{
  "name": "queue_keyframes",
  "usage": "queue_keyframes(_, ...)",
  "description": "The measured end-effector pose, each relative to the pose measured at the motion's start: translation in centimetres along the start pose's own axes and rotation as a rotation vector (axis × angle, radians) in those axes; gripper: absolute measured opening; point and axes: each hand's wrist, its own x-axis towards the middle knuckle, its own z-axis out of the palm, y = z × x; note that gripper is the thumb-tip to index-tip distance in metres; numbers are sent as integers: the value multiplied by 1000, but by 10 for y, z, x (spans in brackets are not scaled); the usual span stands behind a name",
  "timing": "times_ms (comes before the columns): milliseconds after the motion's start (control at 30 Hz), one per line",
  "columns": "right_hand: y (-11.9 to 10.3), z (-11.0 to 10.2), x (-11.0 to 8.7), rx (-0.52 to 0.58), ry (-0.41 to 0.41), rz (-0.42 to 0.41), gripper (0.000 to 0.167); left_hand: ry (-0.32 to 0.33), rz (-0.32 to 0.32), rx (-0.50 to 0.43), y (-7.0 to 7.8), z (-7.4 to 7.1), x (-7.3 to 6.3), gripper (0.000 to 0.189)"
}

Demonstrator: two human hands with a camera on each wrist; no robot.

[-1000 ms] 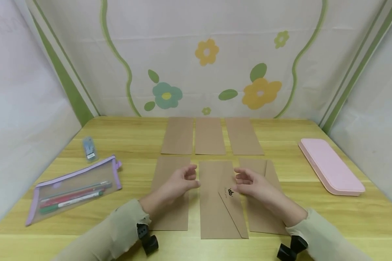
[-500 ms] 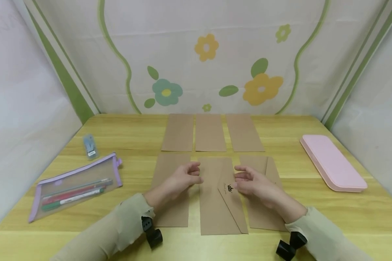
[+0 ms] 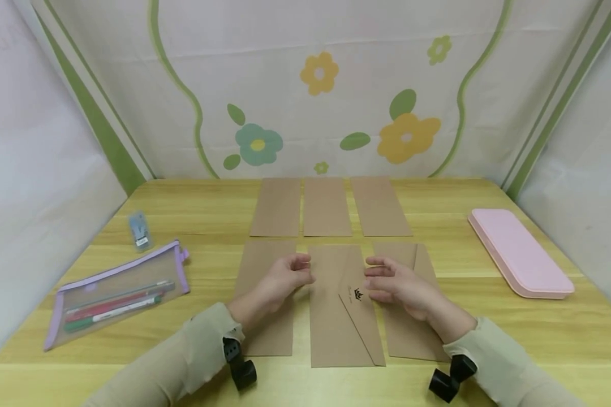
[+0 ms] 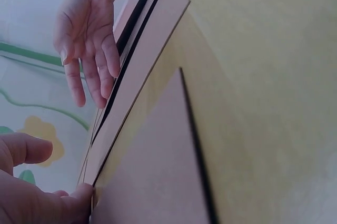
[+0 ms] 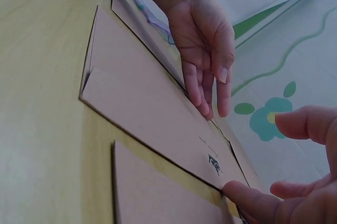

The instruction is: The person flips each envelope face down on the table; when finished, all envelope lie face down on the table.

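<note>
A brown paper envelope [image 3: 336,322] with a small black crown print lies flat on the table between my two hands. My left hand [image 3: 280,282] hovers by its left edge, over the left front envelope [image 3: 267,339], fingers loosely bent. At the opposite edge is my right hand [image 3: 399,288], fingers relaxed, partly covering the right front envelope [image 3: 417,339]. In the right wrist view, a fingertip of the right hand [image 5: 295,197] sits right at the printed envelope's [image 5: 152,98] edge. Neither hand grips anything.
Three more envelopes [image 3: 327,207] form a row behind. To the left are a mesh pencil pouch [image 3: 117,265] with pens and a small blue-and-clear item [image 3: 140,230]. A pink case [image 3: 521,254] lies at right. Flowered fabric [image 3: 295,113] walls the table's back.
The left hand has shifted slightly right, toward the middle envelope. The right hand's fingers have spread a little. The envelopes lie as before; the head view has tilted slightly.
</note>
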Motion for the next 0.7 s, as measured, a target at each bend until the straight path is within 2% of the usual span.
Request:
queue_keyframes(267,-3,-1,2,-1,4,9,68,-8,-23,0,4,0,2,53)
queue_keyframes(467,-3,1,3,12,0,9,66,38,-23,44,5,4,1,48)
queue_keyframes(700,-5,4,4,35,-2,10,66,100,14,55,3,6,3,44)
